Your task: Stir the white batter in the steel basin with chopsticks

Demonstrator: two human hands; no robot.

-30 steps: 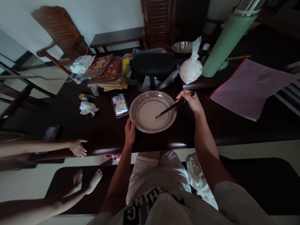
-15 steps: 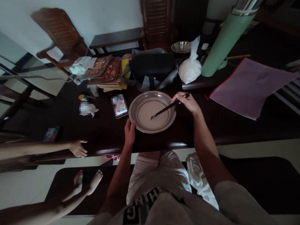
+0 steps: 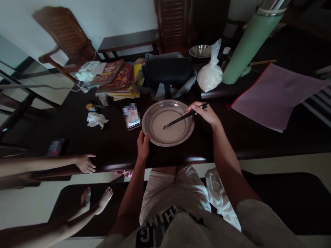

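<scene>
A round metal plate (image 3: 190, 130) holding pale batter sits near the front edge of the dark table (image 3: 258, 137). My left hand (image 3: 143, 144) grips the plate's near left rim. My right hand (image 3: 205, 113) is at the plate's right rim and holds dark chopsticks (image 3: 178, 120), whose tips dip into the batter left of the plate's middle. A phone (image 3: 131, 117) lies just left of the plate.
Behind the plate are a black bag (image 3: 168, 72), a stack of books (image 3: 116, 79), a white plastic bag (image 3: 210, 74), a small metal bowl (image 3: 200, 51) and a green flask (image 3: 245, 48). A pink folder (image 3: 274, 94) lies right. Another person's hand (image 3: 85, 163) rests on the table's left edge.
My right hand has moved left, carrying the chopstick tips leftward through the batter. My left hand and the plate have stayed put.
</scene>
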